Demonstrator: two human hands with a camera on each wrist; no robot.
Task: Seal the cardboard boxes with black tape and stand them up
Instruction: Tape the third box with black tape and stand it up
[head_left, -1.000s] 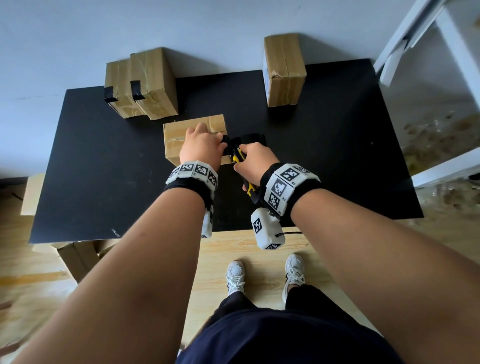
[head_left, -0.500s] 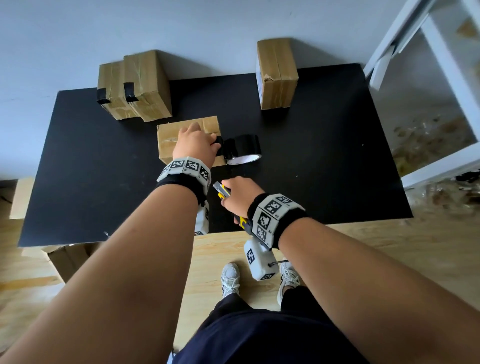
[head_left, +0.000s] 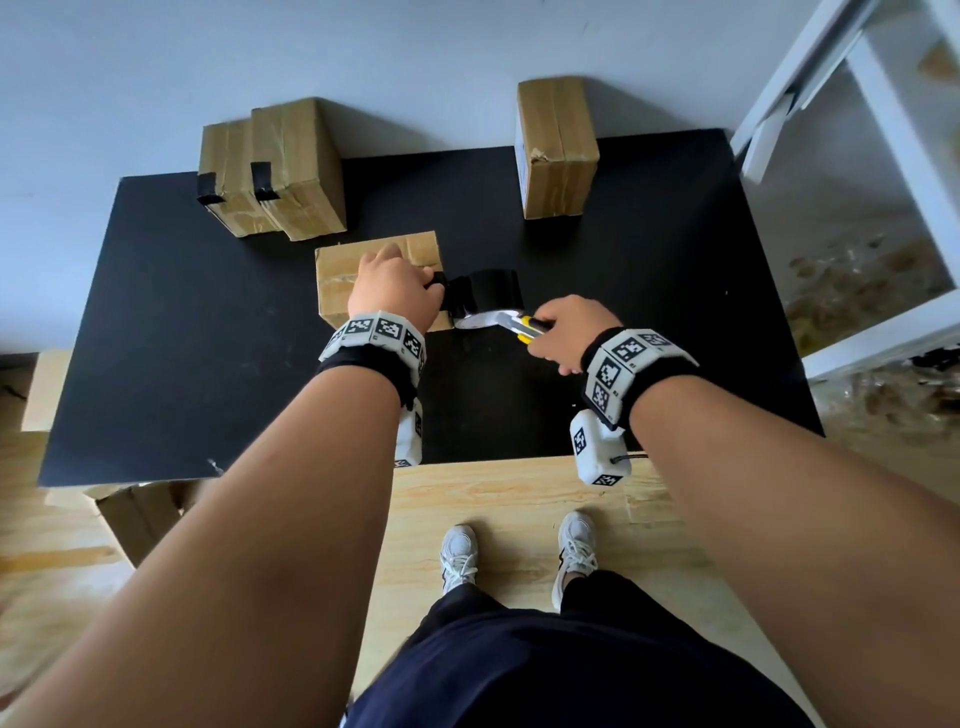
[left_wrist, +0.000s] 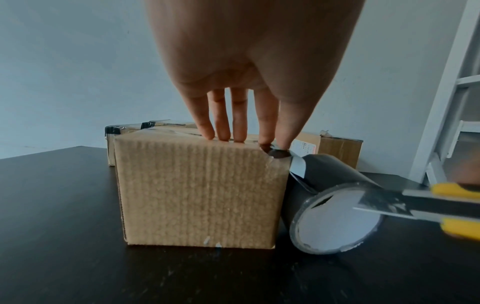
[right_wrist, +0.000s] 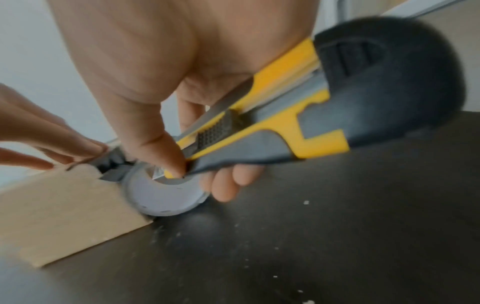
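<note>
A: Two hands busy? Left first.
B: My left hand (head_left: 393, 291) presses flat, fingers straight, on the box (head_left: 337, 283) lying mid-counter (head_left: 156, 338).
A: Then?
B: Black tape roll (head_left: 491, 296) touches its right side; my right hand (head_left: 571, 332) grips the knife (head_left: 524, 328).

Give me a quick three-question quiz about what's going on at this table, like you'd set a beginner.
1. True or false: the right hand grips a yellow utility knife.
2. What does the left hand press on? A) the tape roll B) the flat cardboard box C) the table
3. Fill in: the black tape roll lies on its ____, right beside the flat cardboard box.

Key: 1 true; 2 B; 3 side.
</note>
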